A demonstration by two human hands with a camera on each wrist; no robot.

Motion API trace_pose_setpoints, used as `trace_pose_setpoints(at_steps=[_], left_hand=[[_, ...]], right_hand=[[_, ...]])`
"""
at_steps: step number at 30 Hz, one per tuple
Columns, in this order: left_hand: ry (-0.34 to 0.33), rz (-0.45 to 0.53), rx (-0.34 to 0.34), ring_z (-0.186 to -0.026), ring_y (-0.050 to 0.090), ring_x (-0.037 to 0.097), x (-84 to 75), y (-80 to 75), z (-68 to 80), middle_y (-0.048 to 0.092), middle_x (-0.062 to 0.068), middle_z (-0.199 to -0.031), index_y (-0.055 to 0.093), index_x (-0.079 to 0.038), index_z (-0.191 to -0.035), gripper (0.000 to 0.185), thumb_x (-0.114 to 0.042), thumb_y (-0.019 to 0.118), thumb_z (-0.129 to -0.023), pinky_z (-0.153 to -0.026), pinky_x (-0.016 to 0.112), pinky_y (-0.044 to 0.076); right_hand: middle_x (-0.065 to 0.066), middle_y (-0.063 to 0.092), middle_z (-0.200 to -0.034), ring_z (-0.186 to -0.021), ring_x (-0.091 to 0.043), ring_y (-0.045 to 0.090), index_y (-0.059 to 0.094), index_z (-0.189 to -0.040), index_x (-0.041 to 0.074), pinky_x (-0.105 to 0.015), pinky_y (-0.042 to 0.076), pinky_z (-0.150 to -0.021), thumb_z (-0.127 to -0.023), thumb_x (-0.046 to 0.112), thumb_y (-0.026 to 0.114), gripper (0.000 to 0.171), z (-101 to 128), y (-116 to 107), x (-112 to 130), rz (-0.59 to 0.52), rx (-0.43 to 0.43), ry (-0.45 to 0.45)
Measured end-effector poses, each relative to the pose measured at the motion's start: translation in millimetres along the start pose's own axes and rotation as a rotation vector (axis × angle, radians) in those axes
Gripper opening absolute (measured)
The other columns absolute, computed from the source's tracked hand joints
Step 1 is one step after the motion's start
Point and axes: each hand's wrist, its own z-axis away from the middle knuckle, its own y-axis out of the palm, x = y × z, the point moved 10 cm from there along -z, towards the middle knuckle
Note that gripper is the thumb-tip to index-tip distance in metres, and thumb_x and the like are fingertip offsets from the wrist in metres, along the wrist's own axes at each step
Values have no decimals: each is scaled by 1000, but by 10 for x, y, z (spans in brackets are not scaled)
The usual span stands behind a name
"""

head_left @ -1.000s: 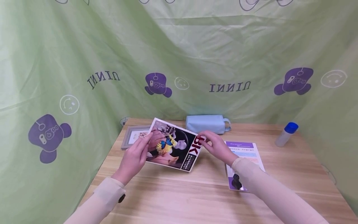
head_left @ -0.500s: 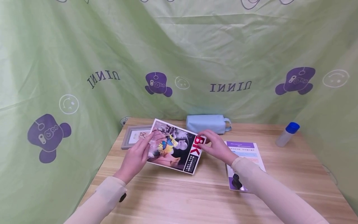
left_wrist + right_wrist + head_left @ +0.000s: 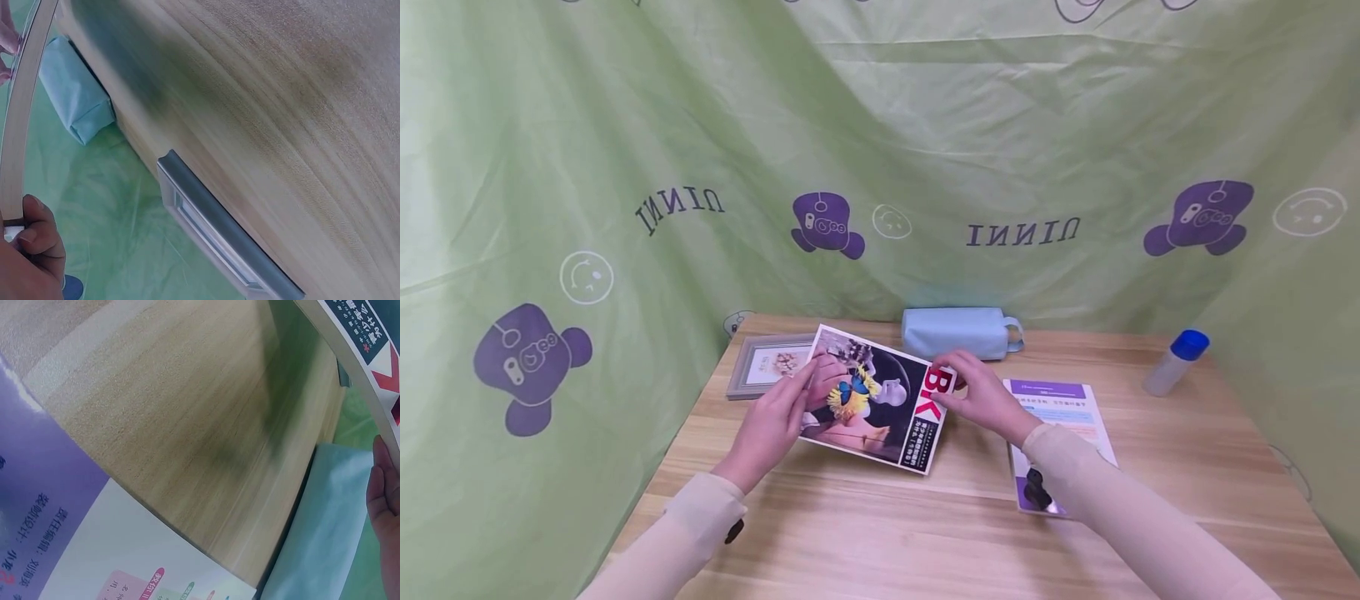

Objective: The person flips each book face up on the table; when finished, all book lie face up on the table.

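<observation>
Left hand point(image 3: 772, 425) and right hand point(image 3: 983, 398) pinch opposite edges of a glossy, dark-covered magazine with red lettering point(image 3: 880, 398), held tilted just above the wooden table point(image 3: 880, 517). Behind the left hand lies a grey picture frame point(image 3: 767, 365); beyond the right hand rests a pale blue fabric pouch point(image 3: 958, 332), and beneath its forearm a purple-and-white leaflet point(image 3: 1060, 408).

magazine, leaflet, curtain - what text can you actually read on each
"BK", big red letters, on the magazine held by both hands.
"UINNI", mirrored, twice on the green curtain.
Small print on the magazine's black strip: too small to read.
Purple leaflet text: too blurred to read.
</observation>
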Motion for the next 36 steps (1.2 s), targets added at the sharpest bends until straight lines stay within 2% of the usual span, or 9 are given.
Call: trace_pose_setpoints(at_steps=[10,17,24,29,33,36], left_hand=[[-50,-1,59,-83,70,30,70,125,22,70,9,-100,48,-12,-157,56,-8,63,-103,-78,46,63],[-80,6,91,-99,72,37,98,204,53,72,15,-116,46,-13,-159,57,-9,62,-104,-89,51,61],[-123,20,126,-103,71,39,112,257,49,71,19,-122,46,-14,-159,54,-13,60,-106,-93,52,59],[-159,28,161,-110,69,43,122,369,75,68,22,-131,46,-13,-159,52,-16,57,-108,-97,53,57],[-165,29,181,-101,72,38,112,426,92,71,20,-124,45,-12,-159,53,-14,58,-108,-92,49,60],[-183,32,206,-78,69,25,127,467,101,73,14,-100,45,-11,-159,54,-11,59,-106,-77,39,62]], right_hand=[[-5,62,-128,-106,-22,64,68,-127,15,-41,60,-88,-86,14,87,45,24,15,-36,17,8,18],[-3,62,-123,-109,-24,62,70,-126,16,-42,57,-91,-86,15,87,43,57,33,-50,30,24,29],[-6,64,-123,-111,-27,63,75,-127,15,-46,55,-98,-87,16,87,42,73,30,-57,36,28,18],[-7,62,-128,-112,-28,62,76,-130,17,-45,56,-95,-89,17,85,42,104,41,-101,60,62,57],[-7,59,-130,-108,-26,61,74,-132,19,-42,57,-90,-91,17,83,43,122,76,-161,84,94,95],[-7,58,-130,-104,-23,60,74,-133,19,-39,56,-86,-92,18,82,42,130,105,-183,90,118,114]])
